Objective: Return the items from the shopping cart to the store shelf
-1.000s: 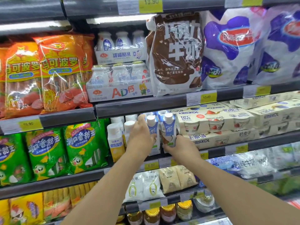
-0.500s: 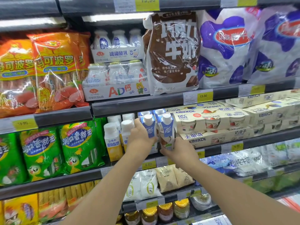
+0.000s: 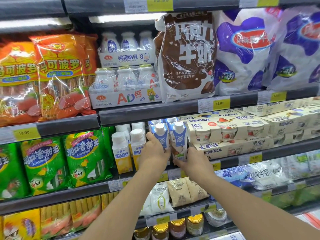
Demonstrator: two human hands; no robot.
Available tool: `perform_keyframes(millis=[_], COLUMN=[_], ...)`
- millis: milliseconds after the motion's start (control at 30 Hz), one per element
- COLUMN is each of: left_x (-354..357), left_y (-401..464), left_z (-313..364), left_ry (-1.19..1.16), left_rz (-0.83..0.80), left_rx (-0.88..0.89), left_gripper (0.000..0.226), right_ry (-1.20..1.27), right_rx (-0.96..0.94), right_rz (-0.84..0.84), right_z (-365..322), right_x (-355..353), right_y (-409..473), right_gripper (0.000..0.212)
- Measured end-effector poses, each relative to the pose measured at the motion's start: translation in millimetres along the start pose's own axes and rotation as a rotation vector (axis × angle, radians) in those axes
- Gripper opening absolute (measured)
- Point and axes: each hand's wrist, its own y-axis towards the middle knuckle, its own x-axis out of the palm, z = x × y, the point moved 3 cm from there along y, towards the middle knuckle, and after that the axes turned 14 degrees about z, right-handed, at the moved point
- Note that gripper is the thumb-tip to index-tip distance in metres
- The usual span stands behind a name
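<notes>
Two blue-and-white drink cartons with white caps stand side by side on the middle shelf [image 3: 242, 157]. My left hand [image 3: 155, 152] grips the left carton [image 3: 160, 135] from its left side. My right hand [image 3: 194, 160] holds the right carton [image 3: 179, 141] low down, fingers curled under its base. More cartons of the same kind stand behind them. The shopping cart is out of view.
Yellow-labelled white bottles [image 3: 121, 149] stand just left of the cartons. Cream yogurt multipacks [image 3: 225, 132] are stacked to the right. A brown chocolate milk bag [image 3: 188, 56] hangs on the shelf above. Green sausage bags [image 3: 84, 158] are further left.
Both hands stay on the two cartons at the shelf front. The view has drifted slightly, so the shelves sit a little differently in frame.
</notes>
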Motion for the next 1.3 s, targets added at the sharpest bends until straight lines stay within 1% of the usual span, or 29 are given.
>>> perform_keyframes(millis=[433,633,800,833,900,967,1067,1133,1233,1300], left_x=[5,-1,-16,-18,-23,-32,-45,-56,-78,-93], left_y=[0,-7,-30,-33,-38,-39,-36,-31,-26,-22], left_z=[-4,-3,-11,-16,-25,-34,-49,-60,-69,-71], left_ry=[-0.003,-0.012,-0.101,-0.12,-0.142,-0.098,-0.026,0.034,0.112,0.153], left_rz=[0.017,-0.012,-0.024,-0.027,-0.038,-0.074,-0.219,-0.324,-0.358,-0.338], left_rx=[-0.006,-0.012,0.115,0.127,0.144,0.18,0.197,0.203,0.24,0.256], left_gripper=[0.074,0.075,0.078,0.076,0.066,0.056,0.056,0.058,0.062,0.058], right_ry=[0.002,-0.003,0.018,0.027,0.046,0.043,0.034,0.022,-0.014,-0.07], right_rx=[0.009,0.017,0.025,0.03,0.041,0.044,0.039,0.012,-0.036,-0.092], right_rz=[0.011,0.009,0.017,0.023,0.032,0.033,0.035,0.036,0.055,0.053], right_z=[-6,-5,-4,-5,-7,-10,-15,-19,-25,-29], right_x=[0,1,-1,-2,-4,-6,-15,-27,-45,-59], right_y=[0,-2,-6,-7,-10,-14,-20,-23,-29,-28], right_gripper=[0.046,0.051,0.05,0.049,0.047,0.047,0.047,0.052,0.065,0.061])
